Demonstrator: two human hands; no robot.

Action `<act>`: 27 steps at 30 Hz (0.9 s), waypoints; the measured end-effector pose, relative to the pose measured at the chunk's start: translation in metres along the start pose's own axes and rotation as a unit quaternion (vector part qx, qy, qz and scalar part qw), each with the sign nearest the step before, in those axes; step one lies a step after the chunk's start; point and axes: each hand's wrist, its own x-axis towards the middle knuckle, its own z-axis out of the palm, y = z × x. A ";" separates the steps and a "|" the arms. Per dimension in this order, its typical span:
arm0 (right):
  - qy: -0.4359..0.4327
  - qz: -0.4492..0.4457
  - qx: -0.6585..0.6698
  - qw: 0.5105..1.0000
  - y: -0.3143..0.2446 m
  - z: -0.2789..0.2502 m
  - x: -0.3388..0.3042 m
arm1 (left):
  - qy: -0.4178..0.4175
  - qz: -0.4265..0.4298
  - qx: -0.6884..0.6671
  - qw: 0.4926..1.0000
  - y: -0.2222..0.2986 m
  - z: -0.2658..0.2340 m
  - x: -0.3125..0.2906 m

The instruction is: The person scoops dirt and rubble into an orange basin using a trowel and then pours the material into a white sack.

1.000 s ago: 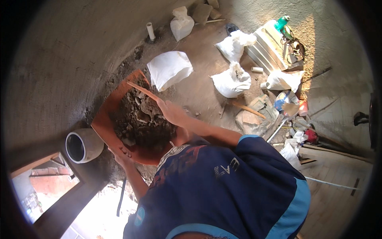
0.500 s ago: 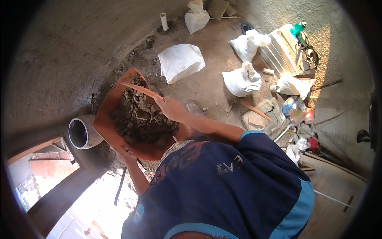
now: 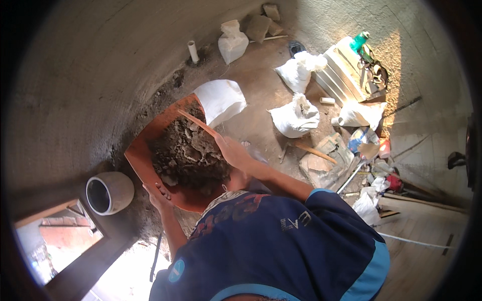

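An orange tub (image 3: 143, 163) filled with brown soil and rubble (image 3: 188, 148) is held in front of my body, its far end raised in the picture toward a white sack (image 3: 226, 95). My left hand (image 3: 159, 194) grips the tub's near left rim, with fingertips curled over the edge. On the opposite side, my right hand (image 3: 233, 152) is closed around the right rim. The far corner of the tub overlaps part of the white sack, which lies on the dirt floor; whether they touch, I cannot tell.
A wide pale pipe (image 3: 123, 193) sticks out left of the tub, and a thin white pipe (image 3: 193, 51) stands by the wall. Filled white sacks (image 3: 296, 118) sit to the right, near wooden boards (image 3: 341, 70), a wooden handle (image 3: 316, 151) and scattered rubbish (image 3: 369, 200).
The tub has moved right, away from the wide pipe, and now overlaps the white sack. Both hands keep their grip on it. The view has also shifted slightly.
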 end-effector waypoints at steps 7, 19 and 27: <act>0.081 -0.027 0.069 0.994 -0.013 -0.006 -0.034 | -0.089 0.016 0.012 0.996 0.026 0.006 0.002; 0.217 -0.001 0.011 0.976 -0.085 -0.068 -0.115 | -0.178 0.068 0.036 0.981 0.097 0.031 -0.079; 0.286 -0.004 0.077 0.955 -0.110 -0.108 -0.153 | -0.232 0.094 0.061 0.966 0.152 0.062 -0.120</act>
